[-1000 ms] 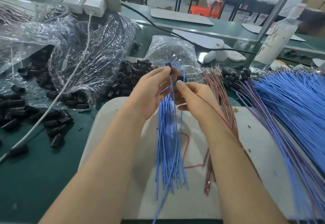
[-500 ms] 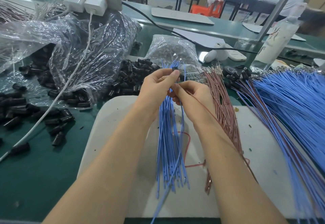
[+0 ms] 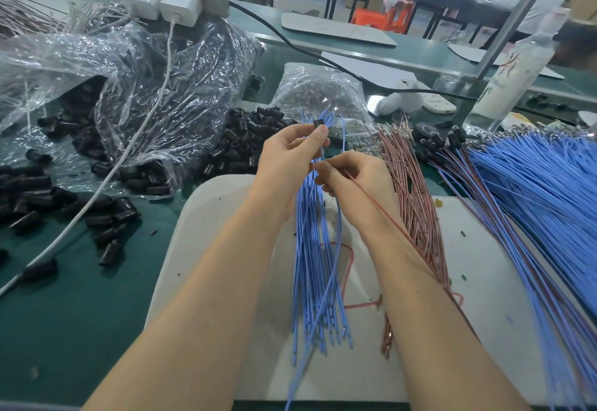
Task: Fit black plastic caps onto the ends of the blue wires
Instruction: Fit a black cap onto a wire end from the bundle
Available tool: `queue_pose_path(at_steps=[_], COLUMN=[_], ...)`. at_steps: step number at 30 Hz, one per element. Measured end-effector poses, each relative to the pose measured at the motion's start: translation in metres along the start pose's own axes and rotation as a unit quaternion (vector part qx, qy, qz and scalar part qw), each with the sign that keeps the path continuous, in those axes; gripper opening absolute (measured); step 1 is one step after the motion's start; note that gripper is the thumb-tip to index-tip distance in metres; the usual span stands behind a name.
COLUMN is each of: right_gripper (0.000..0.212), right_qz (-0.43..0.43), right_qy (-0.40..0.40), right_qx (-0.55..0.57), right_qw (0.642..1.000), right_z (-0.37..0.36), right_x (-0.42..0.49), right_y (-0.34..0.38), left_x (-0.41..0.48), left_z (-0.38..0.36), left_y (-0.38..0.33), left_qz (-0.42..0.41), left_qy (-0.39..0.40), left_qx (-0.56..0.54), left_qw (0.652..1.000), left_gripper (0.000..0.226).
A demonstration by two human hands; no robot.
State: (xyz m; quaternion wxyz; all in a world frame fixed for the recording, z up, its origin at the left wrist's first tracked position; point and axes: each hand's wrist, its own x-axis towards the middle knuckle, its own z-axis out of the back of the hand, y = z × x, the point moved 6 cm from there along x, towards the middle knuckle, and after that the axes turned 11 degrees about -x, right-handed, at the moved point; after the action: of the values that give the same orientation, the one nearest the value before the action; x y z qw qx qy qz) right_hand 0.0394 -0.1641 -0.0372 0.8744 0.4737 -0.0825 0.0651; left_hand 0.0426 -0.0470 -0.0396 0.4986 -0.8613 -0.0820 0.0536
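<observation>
While L hand (image 3: 286, 160) pinches cap (image 3: 319, 123), R hand (image 3: 358, 183) pinches wire (image 3: 365, 196); brown wires (image 3: 415, 194) beside.

Two hands (image 3: 289, 159), two chargers (image 3: 180, 7), one bottle (image 3: 507, 78)

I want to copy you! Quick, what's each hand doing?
Left hand: closed, pinching a black cap and holding the blue wires.
Right hand: closed, pinching a red wire.

Pretty much a blue scene here: the blue wires (image 3: 310, 265) in the middle are bright blue, same shade as the big fan of them on the right. The caps (image 3: 239, 149) are plain black. The brown wires (image 3: 413, 204) are reddish-brown, and there's one thin red wire (image 3: 350, 268). The table (image 3: 64, 313) is dark green, mat (image 3: 206, 233) off-white, chargers (image 3: 179, 8) white, stool (image 3: 384, 16) orange.
</observation>
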Motion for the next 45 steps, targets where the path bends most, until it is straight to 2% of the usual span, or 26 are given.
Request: queue_pose_path(at_steps=[4,13,20,25,30,34,41,45], right_gripper=[0.012,0.018,0.015,0.015,0.015,0.013,0.015,0.019], right_qz=[-0.005,0.003,-0.001,0.003,-0.01,-0.024,-0.043,-0.049], right_qy=[-0.011,-0.004,0.028,0.061,0.088,0.061,-0.012,-0.037], right_qx=[-0.009,-0.015,-0.022,-0.029,-0.023,-0.019,0.073,0.081], right_qw=[1.0,1.0,0.999,0.998,0.996,0.998,0.996,0.995], right_z=[0.001,0.001,-0.002,-0.01,-0.011,-0.01,-0.003,-0.002], right_x=[0.001,-0.001,-0.004,-0.009,-0.009,-0.007,-0.001,0.0], right_y=[-0.001,0.001,0.004,0.008,0.006,0.004,-0.001,-0.004], left_x=[0.0,0.001,0.005,0.007,0.002,0.001,0.0,0.002], left_z=[0.0,0.002,0.007,0.011,0.012,0.009,-0.003,-0.003], left_y=[0.001,-0.001,-0.003,0.001,0.007,0.007,0.01,0.011], left_qz=[0.0,-0.008,-0.028,0.045,0.134,0.126,0.058,0.024], left_qy=[-0.002,-0.017,-0.037,-0.049,-0.047,-0.02,0.044,0.051], left_qx=[0.01,0.008,-0.019,-0.135,-0.19,-0.147,-0.023,0.038], left_qw=[1.0,1.0,0.999,0.989,0.971,0.981,0.997,0.998], left_gripper=[0.007,0.022,0.012,0.015,0.016,0.013,0.006,0.012])
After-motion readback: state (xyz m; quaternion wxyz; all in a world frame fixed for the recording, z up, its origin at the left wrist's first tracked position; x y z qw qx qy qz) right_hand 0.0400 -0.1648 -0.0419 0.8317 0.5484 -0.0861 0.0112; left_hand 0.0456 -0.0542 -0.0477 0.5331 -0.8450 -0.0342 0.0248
